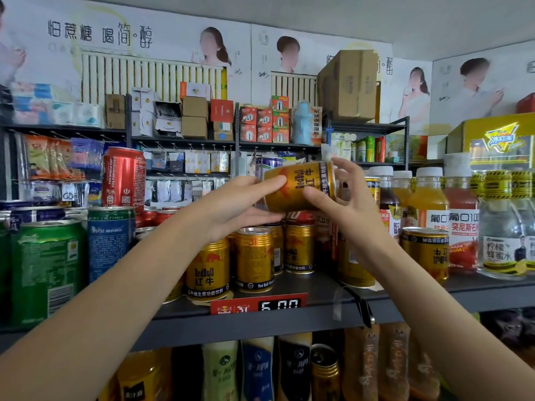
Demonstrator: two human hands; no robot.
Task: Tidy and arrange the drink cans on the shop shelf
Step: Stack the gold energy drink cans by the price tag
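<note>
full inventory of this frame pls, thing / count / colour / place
held Red Bull can: one, gold, on its side, raised above the shelf in both hands
standing Red Bull cans: at least four, gold, shelf centre
Sprite can: one, green, shelf front left
blue can: one, blue, right of the Sprite can
Coca-Cola can: one, red, stacked high at left
juice bottles: several, orange and red with white caps, shelf right
price tag: one, red, shelf edge, reads 5.00
cardboard box: one, brown, top of the back rack
left hand: grips the can's left end
right hand: grips its right end
</note>
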